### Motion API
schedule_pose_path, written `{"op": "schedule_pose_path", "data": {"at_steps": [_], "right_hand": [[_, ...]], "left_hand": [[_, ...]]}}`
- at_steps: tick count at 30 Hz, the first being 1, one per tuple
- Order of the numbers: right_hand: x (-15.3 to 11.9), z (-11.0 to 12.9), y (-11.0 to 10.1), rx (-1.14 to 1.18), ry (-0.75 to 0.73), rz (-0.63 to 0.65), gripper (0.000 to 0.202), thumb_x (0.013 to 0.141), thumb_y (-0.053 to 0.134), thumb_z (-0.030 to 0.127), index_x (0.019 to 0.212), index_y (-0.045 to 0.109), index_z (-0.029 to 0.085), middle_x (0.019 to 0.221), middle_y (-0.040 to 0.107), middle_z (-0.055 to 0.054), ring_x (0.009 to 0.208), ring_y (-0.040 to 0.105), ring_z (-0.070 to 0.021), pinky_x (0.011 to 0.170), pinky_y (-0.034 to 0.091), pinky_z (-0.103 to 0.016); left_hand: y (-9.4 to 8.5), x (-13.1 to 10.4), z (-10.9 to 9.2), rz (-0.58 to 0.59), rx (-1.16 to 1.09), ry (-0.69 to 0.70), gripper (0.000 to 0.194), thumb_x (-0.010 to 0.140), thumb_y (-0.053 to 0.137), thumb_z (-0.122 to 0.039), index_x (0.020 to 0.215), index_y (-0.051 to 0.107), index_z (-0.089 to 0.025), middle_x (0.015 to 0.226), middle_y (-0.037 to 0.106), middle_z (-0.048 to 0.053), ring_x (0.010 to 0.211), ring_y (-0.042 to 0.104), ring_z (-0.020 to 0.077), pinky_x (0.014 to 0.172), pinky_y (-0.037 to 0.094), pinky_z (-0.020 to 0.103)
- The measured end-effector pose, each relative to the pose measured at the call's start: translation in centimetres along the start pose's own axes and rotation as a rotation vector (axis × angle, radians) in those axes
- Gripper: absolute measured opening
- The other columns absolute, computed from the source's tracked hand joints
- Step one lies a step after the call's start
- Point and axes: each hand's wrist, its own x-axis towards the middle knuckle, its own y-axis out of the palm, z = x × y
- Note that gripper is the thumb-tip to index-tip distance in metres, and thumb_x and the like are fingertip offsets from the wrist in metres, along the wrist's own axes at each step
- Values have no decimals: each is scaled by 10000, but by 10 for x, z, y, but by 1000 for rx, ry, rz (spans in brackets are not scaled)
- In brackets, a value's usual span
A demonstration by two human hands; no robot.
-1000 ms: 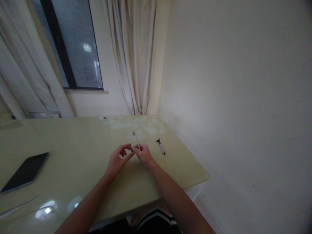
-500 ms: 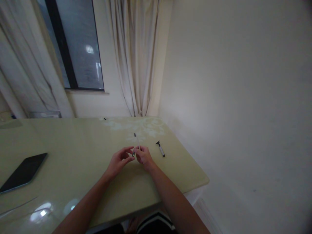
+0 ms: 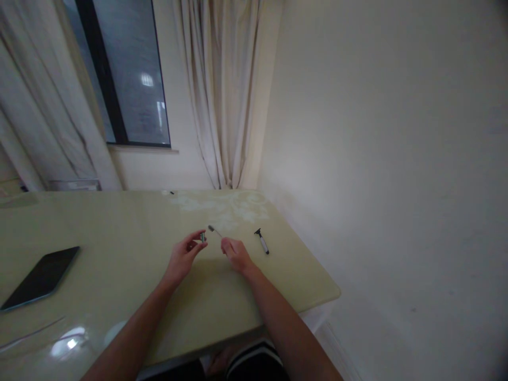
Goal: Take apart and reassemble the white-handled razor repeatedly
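Note:
My left hand point(image 3: 186, 254) pinches a small dark and greenish piece, which looks like a razor cartridge point(image 3: 203, 237), between thumb and fingertips above the table. Just to the right, my right hand point(image 3: 236, 254) is closed round the handle of a toothbrush point(image 3: 216, 231). The brush's grey bristle head points up and left, towards the small piece, with a gap between them. The lower part of the handle is hidden in my right hand. A razor point(image 3: 262, 242) with a black T-shaped head and a grey handle lies on the table, right of my right hand.
The glossy pale-green table point(image 3: 130, 227) ends at a rounded corner on the right, beside a white wall. A dark tablet point(image 3: 42, 278) lies at left, with a thin cable point(image 3: 34, 334) nearer. One tiny black item point(image 3: 172, 192) sits at the far edge.
My hands have drawn apart, the left moving left and up with the small piece. The toothbrush in my right hand has tilted left, its head now lower and near the piece.

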Motion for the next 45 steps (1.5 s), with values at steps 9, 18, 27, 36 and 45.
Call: {"op": "schedule_pose_path", "data": {"at_steps": [9, 18, 27, 36, 45], "right_hand": [[-1, 5, 2, -437, 4, -26, 378, 1076, 478, 456, 837, 660, 227, 751, 645, -19, 685, 509, -175, 621, 208, -291], [-1, 1, 4, -496, -17, -72, 377, 1089, 495, 443, 843, 668, 216, 810, 670, -26, 732, 538, -169, 639, 239, -284], [2, 0, 4, -564, 4, -69, 386, 1092, 509, 446, 838, 667, 201, 842, 696, -2, 758, 564, -140, 655, 275, -255], [1, 5, 4, -562, -9, 24, 387, 1074, 540, 483, 865, 716, 208, 860, 735, 1, 763, 596, -133, 658, 297, -242], [3, 4, 8, -661, 83, 108, 535, 1117, 362, 524, 973, 770, 209, 896, 788, -53, 764, 668, -176, 615, 299, -268]], "left_hand": [[0, 0, -2, 15, -11, 6, 508, 730, 826, -490, 1152, 783, -211, 868, 761, 42, 673, 609, 165, 640, 492, 274], [-4, 2, -3, -13, 17, -3, 560, 735, 818, -519, 1191, 768, -198, 860, 741, 47, 700, 624, 173, 646, 498, 278], [-5, 4, 0, -26, 43, 7, 603, 746, 784, -557, 1216, 748, -181, 877, 723, 39, 718, 626, 167, 689, 524, 291], [-10, 6, 6, -38, 59, -1, 634, 747, 779, -546, 1257, 742, -170, 841, 679, 20, 669, 574, 141, 636, 480, 262], [-12, 6, 7, -23, 70, 16, 612, 735, 789, -572, 1210, 763, -186, 829, 678, 17, 658, 571, 145, 627, 473, 265]]}}
